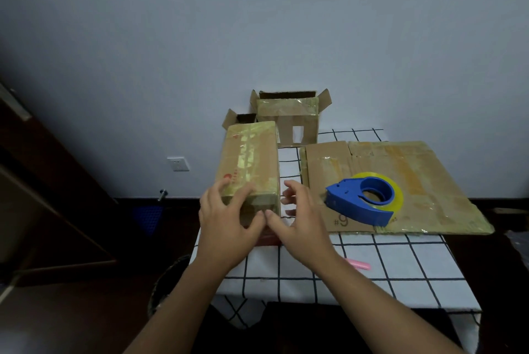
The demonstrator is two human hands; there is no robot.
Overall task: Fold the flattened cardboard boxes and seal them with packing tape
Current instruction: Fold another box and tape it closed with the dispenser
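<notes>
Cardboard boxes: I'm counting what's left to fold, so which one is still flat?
The flat cardboard on the right, under the blue tape dispenser; the other boxes already stand folded.

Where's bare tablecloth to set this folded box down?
Bare cloth: near edge, between flattened cardboard and pink item. A narrow strip separates folded box from cardboard. Crowded behind: open box; tape dispenser on cardboard.

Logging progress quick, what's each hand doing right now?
Left hand: open, fingers resting on the near end of the tall taped brown cardboard box.
Right hand: open, fingers spread beside that box, holding nothing.
</notes>
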